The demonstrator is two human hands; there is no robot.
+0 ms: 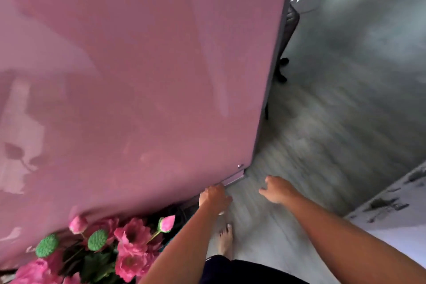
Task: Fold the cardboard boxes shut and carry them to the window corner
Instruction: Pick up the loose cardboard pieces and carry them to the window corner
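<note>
No cardboard box shows in the head view. My left hand hangs low beside the bottom corner of a tall glossy pink panel, fingers curled, with nothing visible in it. My right hand is out over the grey floor a little to the right, fingers loosely apart and holding nothing. Both bare forearms reach forward from the bottom of the frame. The picture is blurred by motion.
The pink panel fills the left and centre. Pink artificial flowers with green pods stand at the lower left. Grey wood-look floor runs ahead on the right. A pale peeling surface edges the lower right. A dark chair base sits behind the panel. My bare foot is on the floor.
</note>
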